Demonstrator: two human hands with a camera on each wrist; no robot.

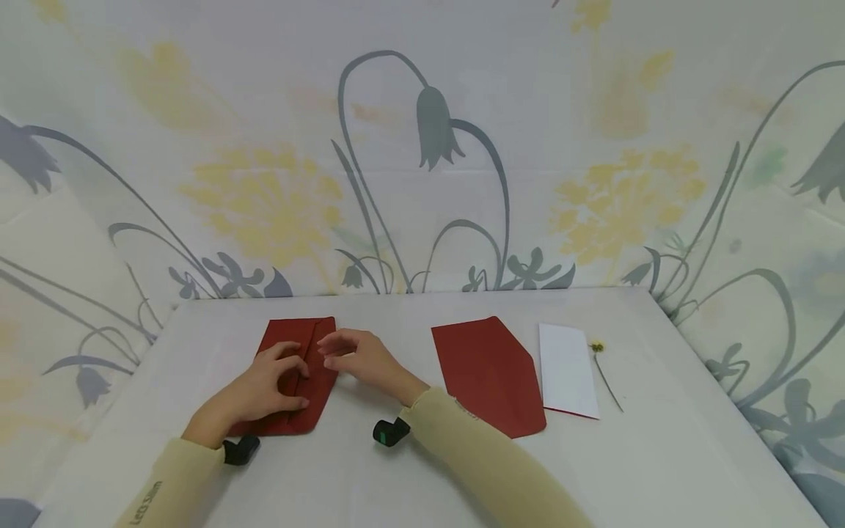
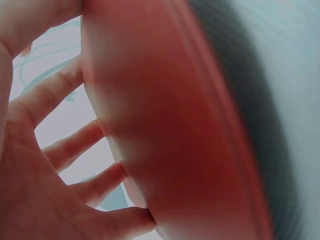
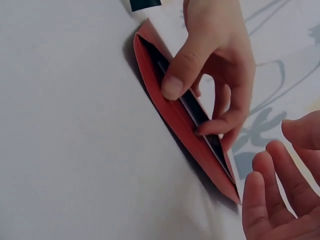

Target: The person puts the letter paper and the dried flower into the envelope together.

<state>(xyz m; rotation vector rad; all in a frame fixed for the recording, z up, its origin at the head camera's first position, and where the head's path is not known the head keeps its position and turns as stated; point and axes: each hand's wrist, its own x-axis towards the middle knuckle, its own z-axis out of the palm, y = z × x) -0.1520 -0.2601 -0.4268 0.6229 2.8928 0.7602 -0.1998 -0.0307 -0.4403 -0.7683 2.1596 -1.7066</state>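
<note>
Left hand [image 1: 267,385], fingers spread, presses the red envelope [image 1: 320,385] beneath it, likely to steady it and hold it gaping; right hand [image 1: 370,364], relaxed, empty, hovers beside.

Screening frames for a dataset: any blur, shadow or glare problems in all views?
Head: muted, fairly even light, no obvious glare; leftmost red paper envelope reads clearly. Left wrist: envelope's near edge blurred, dark blurry band alongside, probably shadow. Right wrist: envelope throws shadow on white tabletop; its inside dark.
</note>
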